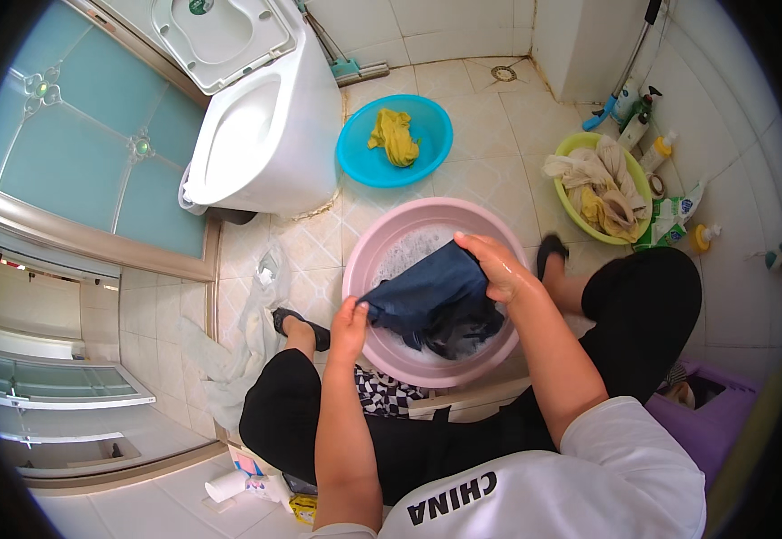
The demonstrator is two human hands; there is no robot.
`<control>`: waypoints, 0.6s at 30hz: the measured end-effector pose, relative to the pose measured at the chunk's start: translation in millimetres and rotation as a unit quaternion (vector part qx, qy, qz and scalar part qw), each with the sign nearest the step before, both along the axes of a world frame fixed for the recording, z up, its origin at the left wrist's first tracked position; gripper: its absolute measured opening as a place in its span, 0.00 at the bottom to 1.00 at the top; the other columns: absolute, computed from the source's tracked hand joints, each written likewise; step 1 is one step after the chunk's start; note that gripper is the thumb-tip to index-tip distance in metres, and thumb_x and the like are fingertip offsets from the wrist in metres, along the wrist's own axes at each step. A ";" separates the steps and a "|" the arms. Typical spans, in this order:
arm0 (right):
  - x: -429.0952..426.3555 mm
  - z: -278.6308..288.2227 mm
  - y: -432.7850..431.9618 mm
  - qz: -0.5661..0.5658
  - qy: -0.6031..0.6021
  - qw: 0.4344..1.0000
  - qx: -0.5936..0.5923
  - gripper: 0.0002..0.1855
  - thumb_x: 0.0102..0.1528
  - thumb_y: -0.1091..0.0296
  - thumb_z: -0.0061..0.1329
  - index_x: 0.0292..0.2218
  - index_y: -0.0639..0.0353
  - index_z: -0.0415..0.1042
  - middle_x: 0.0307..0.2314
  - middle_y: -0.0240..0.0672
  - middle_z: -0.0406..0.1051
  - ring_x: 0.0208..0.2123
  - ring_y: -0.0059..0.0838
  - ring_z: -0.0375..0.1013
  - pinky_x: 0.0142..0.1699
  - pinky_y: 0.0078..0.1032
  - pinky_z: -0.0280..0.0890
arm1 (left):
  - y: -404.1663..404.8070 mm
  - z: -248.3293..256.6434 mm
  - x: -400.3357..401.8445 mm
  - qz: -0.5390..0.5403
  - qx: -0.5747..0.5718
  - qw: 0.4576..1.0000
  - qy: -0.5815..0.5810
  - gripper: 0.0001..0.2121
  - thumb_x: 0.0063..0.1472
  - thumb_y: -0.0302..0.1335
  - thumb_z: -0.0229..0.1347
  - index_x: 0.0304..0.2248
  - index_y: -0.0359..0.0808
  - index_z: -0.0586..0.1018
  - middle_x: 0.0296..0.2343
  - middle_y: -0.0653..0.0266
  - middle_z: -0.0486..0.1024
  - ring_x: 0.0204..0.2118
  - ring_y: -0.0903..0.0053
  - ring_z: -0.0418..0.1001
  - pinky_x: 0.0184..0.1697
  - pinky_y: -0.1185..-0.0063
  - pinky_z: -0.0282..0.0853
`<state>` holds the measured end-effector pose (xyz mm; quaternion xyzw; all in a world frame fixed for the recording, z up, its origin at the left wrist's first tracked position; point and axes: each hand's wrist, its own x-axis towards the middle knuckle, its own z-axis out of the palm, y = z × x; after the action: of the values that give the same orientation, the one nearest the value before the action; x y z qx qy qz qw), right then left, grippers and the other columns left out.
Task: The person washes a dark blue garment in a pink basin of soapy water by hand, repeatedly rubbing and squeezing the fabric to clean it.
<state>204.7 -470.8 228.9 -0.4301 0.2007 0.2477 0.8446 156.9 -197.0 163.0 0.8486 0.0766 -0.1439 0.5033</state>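
Observation:
Between my two hands a dark blue wet cloth garment (431,286) is stretched over a pink plastic basin (391,226) on the tiled floor. My left hand (349,330) pinches its left corner at the basin's near-left rim. At the upper right corner, my right hand (492,266) grips the fabric with the thumb on top; wet foam shows on the wrist. The garment's lower part hangs into soapy water (425,246), where darker cloth (462,330) lies bunched. Whether that cloth is part of the same garment I cannot tell.
Beyond stands a blue basin (354,151) with yellow cloth (394,138). On the right is a green basin (563,195) of pale laundry, near several bottles (657,151). A toilet (283,155) is at upper left, a purple bin (714,411) at lower right.

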 end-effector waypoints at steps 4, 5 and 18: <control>5.2 -22.7 -16.9 0.147 -0.125 0.970 -0.146 0.19 0.46 0.54 0.51 0.31 0.62 0.69 0.26 0.32 0.69 0.30 0.24 0.67 0.35 0.21 0.62 | 1.2 26.4 9.3 0.120 -0.168 0.968 -0.143 0.05 0.60 0.25 0.42 0.29 0.34 0.68 0.24 0.72 0.68 0.25 0.88 0.63 0.31 0.87 0.61; 7.7 -24.7 -20.1 0.235 -0.197 0.920 -0.245 0.22 0.44 0.52 0.54 0.32 0.62 0.69 0.27 0.33 0.69 0.31 0.25 0.67 0.36 0.21 0.62 | -1.6 35.8 9.5 0.126 -0.168 0.967 -0.144 0.05 0.60 0.25 0.42 0.29 0.34 0.68 0.24 0.72 0.68 0.25 0.88 0.63 0.31 0.87 0.61; 12.1 -32.8 -7.1 0.183 -0.113 0.961 -0.172 0.11 0.50 0.65 0.45 0.31 0.64 0.69 0.23 0.30 0.69 0.27 0.20 0.67 0.33 0.18 0.62 | -4.9 43.6 1.2 0.068 -0.306 0.949 0.045 0.10 0.54 0.25 0.52 0.35 0.30 0.68 0.30 0.64 0.71 0.32 0.83 0.68 0.38 0.84 0.64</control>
<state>216.8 -477.9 196.1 -0.6235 0.0619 0.3097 0.7152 158.1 -201.9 206.6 0.6395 0.1092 -0.1637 0.7431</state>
